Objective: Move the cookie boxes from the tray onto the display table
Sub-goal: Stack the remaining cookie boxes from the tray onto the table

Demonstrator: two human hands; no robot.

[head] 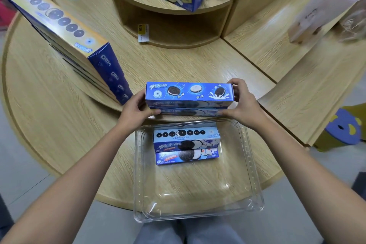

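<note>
Two stacked blue cookie boxes (189, 93) are held between my hands just beyond the far rim of the clear plastic tray (255, 174). My left hand (136, 108) grips their left end and my right hand (240, 101) grips their right end. Two more blue cookie boxes (187, 144) lie stacked inside the tray near its far wall. The tray rests on the near edge of the round wooden display table (59, 125) and overhangs it toward me.
A leaning stack of several long cookie boxes (65, 31) stands on the table at the left. A raised round wooden shelf (172, 25) with more blue boxes and yellow price tags sits at the back. A paper bag (324, 6) stands on the right counter.
</note>
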